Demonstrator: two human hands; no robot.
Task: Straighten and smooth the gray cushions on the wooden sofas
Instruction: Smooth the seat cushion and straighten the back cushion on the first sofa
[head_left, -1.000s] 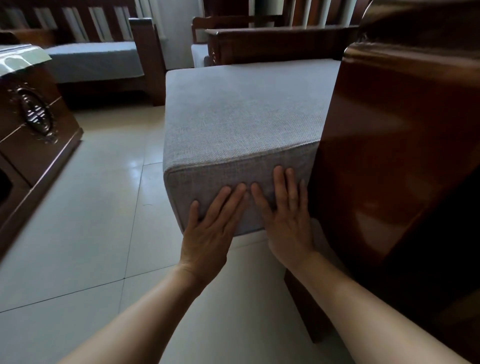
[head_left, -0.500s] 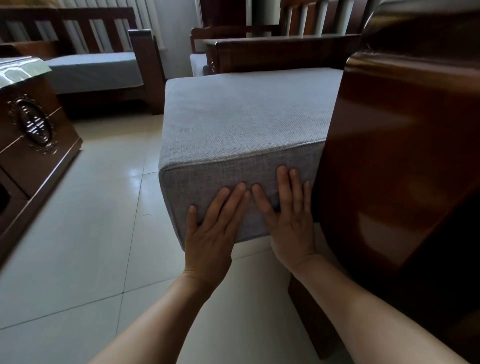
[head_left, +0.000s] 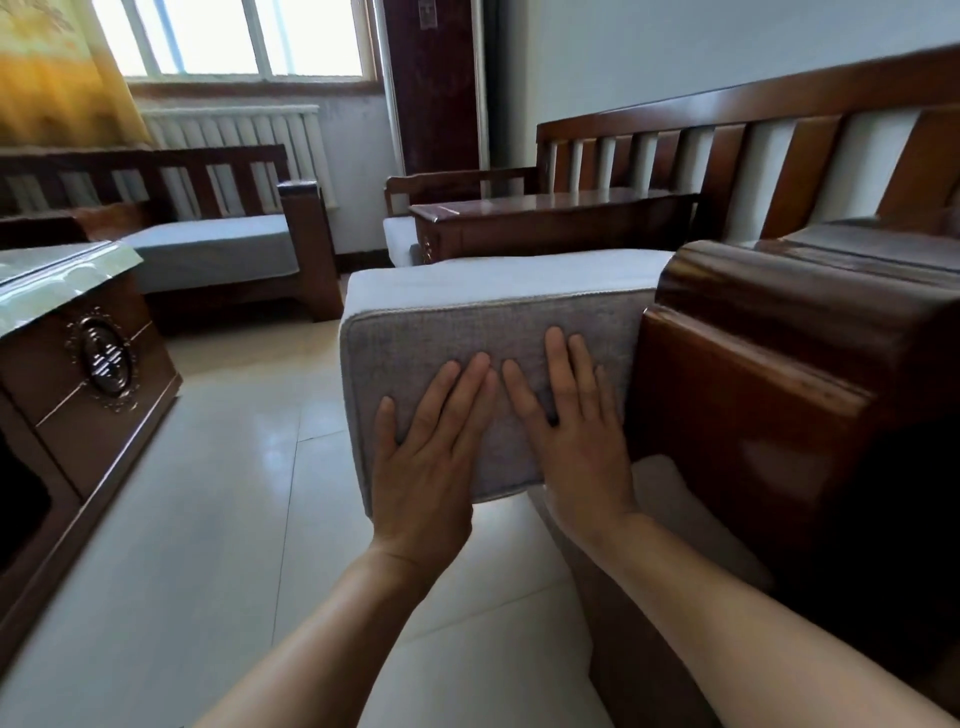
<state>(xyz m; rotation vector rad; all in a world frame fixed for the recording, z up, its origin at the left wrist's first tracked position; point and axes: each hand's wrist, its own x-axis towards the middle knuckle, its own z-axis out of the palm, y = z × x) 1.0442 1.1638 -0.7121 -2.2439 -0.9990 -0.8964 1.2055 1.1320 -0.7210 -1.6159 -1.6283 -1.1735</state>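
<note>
A thick gray cushion (head_left: 467, 332) sticks out past the front of the wooden sofa (head_left: 769, 374) on the right, its front face toward me. My left hand (head_left: 426, 452) lies flat on that face near its lower left. My right hand (head_left: 576, 431) presses flat beside it, close to the sofa's dark wooden armrest. Both palms touch the fabric with fingers spread and grip nothing. A second gray cushion (head_left: 208, 254) rests on another wooden sofa (head_left: 306, 244) at the back left.
A dark carved wooden table (head_left: 88, 384) with a glossy top stands at the left. Pale floor tiles (head_left: 208, 493) run between the table and the sofas. A wooden side table (head_left: 545, 218) sits behind the cushion. A window and radiator are at the back.
My view has dropped and tilted up, so the cushion's front face now fills the middle and the window shows. Both hands stay flat on the cushion's front.
</note>
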